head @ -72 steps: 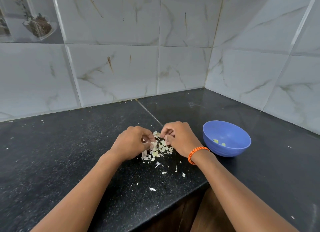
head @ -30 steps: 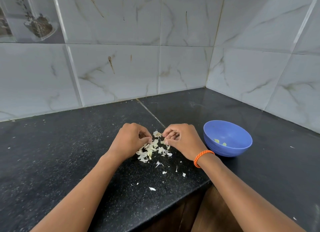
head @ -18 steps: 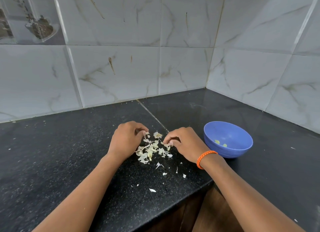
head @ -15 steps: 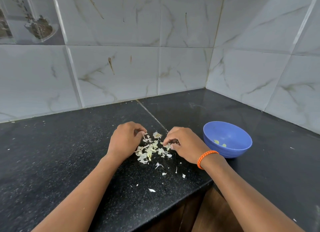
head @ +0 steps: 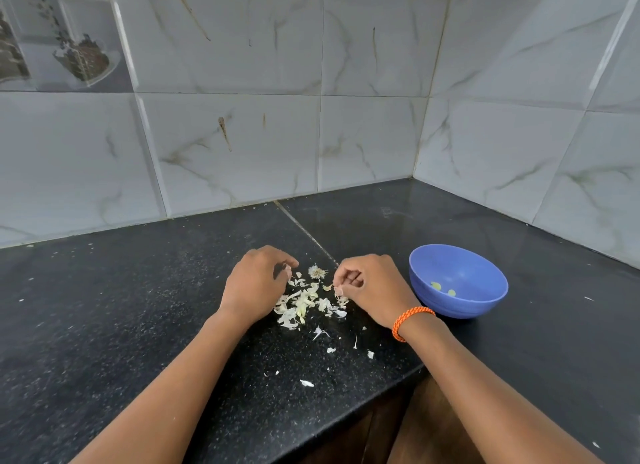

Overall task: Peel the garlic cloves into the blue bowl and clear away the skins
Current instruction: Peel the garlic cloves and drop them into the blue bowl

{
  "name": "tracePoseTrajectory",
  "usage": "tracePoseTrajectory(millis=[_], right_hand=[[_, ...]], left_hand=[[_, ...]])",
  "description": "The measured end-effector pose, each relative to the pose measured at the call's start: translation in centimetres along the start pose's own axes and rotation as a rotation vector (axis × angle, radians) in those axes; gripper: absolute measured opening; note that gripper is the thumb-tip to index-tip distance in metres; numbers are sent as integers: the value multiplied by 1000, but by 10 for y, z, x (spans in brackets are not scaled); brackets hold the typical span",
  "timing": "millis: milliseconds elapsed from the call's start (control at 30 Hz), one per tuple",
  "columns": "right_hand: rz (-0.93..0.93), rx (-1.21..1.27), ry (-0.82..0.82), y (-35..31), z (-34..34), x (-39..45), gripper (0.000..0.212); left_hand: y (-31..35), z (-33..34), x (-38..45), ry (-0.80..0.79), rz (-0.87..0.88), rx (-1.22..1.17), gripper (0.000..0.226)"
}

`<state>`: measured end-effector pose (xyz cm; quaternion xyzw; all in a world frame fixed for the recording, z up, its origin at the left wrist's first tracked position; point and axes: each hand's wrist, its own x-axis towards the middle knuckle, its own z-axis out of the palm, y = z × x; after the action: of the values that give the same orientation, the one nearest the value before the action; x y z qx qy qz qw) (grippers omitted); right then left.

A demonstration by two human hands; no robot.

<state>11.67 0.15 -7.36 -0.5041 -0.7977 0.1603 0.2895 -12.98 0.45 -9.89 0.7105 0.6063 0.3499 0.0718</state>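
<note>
- At centre frame, on a black speckled countertop (head: 121,325), a loose pile of garlic skins (head: 304,302) lies between a person's two hands, pale papery flakes with a dried root tuft (head: 317,272) at the pile's upper edge.
- Smaller skin scraps (head: 330,350) are scattered below the pile toward the counter's front edge.
- To the right of the pile, the right hand (head: 372,290) rests on the counter with its fingers curled inward; its fingertips (head: 341,288) pinch a small pale piece at the pile's right edge, too small to tell whether skin or clove.
- To the left of the pile, the left hand (head: 254,283) sits knuckles-up with its fingers curled under and the tips close together; whether they hold anything cannot be told.
- An orange braided band (head: 410,319) circles the right wrist.
- Just beside the right hand, at right of centre, the blue bowl (head: 457,304) stands upright on the counter, with two small yellowish peeled pieces (head: 441,288) on its inner floor.
- Behind the counter, grey-white marble-pattern wall tiles (head: 363,134) meet in a corner at upper right.
- At upper left of the frame, one decorative tile (head: 69,47) carries a printed picture.
- Along the bottom edge, dark wooden cabinet fronts (head: 398,436) show under the counter's lip.
</note>
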Motion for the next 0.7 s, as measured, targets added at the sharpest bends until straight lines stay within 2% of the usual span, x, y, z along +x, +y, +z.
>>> tracePoseTrajectory(millis=[167,333,500,633,700], right_hand=[[89,-123,24,9,-9,4,28],[123,-407,-59,15,2,-2,40],[44,-335,-70,1,23,-5,52],[13,-262,-114,-12,31,1,35],[5,-234,-152,-18,34,3,33]], left_hand=[[1,8,-2,-156,79,50,31],[4,11,0,-151,80,-14,22],[6,14,1,-134,69,-16,26],[6,11,1,-126,64,-20,26],[6,7,2,-116,53,-31,25]])
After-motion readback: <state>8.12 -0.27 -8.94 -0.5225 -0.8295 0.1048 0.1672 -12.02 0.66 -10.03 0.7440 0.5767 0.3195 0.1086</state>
